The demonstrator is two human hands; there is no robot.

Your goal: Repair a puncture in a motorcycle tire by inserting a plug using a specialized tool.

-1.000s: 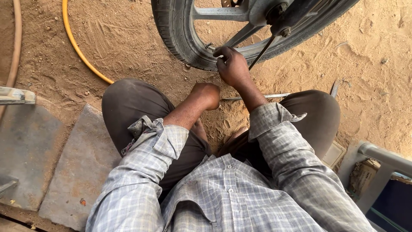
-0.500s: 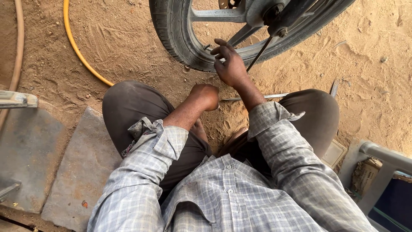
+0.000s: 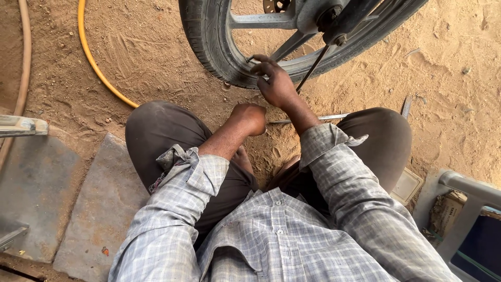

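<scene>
A motorcycle wheel with a black tyre [image 3: 209,42] and grey alloy spokes [image 3: 261,21] stands on sandy ground at the top of the view. My right hand [image 3: 275,82] reaches to the lower rim of the wheel, fingers curled on the rim edge. My left hand [image 3: 250,117] is a closed fist hanging low between my knees, just above the sand; whether anything is in it is hidden. A thin metal rod [image 3: 313,118] lies on the ground behind my right wrist. I am squatting, in dark trousers and a checked shirt.
A yellow hose [image 3: 94,62] curves over the sand at the left. Flat stone slabs [image 3: 94,209] lie at the lower left beside a metal bar [image 3: 21,125]. A grey plastic frame [image 3: 469,193] and a small flat tile [image 3: 407,185] sit at the right.
My right hand has shifted slightly along the wheel rim, its fingers curling closer onto the edge. The left fist has stayed where it was.
</scene>
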